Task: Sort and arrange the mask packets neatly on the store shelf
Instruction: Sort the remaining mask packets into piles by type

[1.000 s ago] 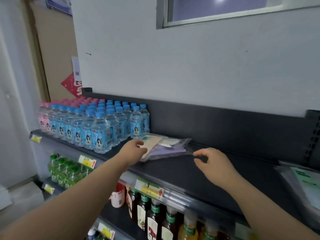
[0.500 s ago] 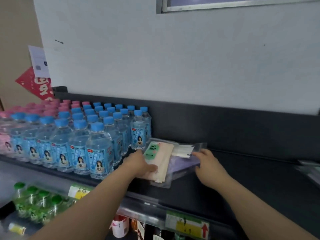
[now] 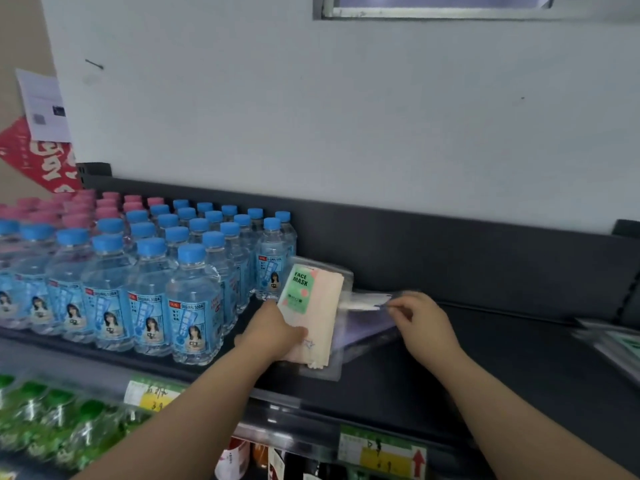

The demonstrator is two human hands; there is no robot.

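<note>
The pink mask packet (image 3: 317, 317) now stands steeper beside the soda bottles (image 3: 194, 299) than half a second ago, and the right hand (image 3: 424, 323) has slid to the purple packet (image 3: 367, 325)'s top edge. The left hand (image 3: 273, 336) has its fingers clamped on the pink packet's lower part. The right fingers (image 3: 398, 308) pinch the purple packet, which lies on the black shelf (image 3: 502, 358).
</note>
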